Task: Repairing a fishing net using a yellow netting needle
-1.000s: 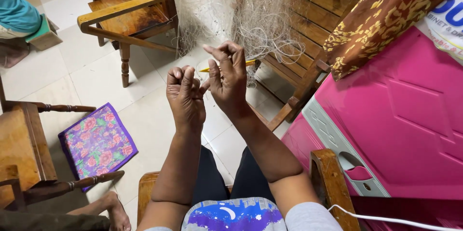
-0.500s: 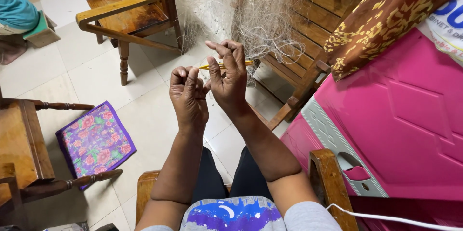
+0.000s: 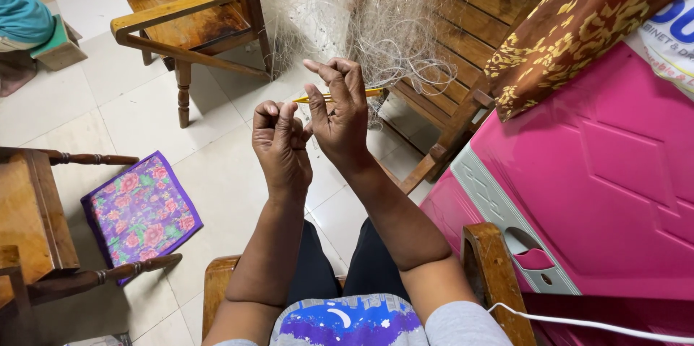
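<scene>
A pale, tangled fishing net (image 3: pixel 376 20) hangs over the wooden bench (image 3: pixel 463 28). In front of it, the right hand (image 3: pixel 340 111) pinches a thin yellow netting needle (image 3: pixel 340 95), while the left hand (image 3: pixel 280 140), just beside, is curled shut, apparently on net thread.

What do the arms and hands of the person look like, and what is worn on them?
Both forearms are bare up to short grey sleeves. The left hand and right hand wear no gloves, and no rings, watch or bracelet are visible. The fingers are uncovered.
</scene>
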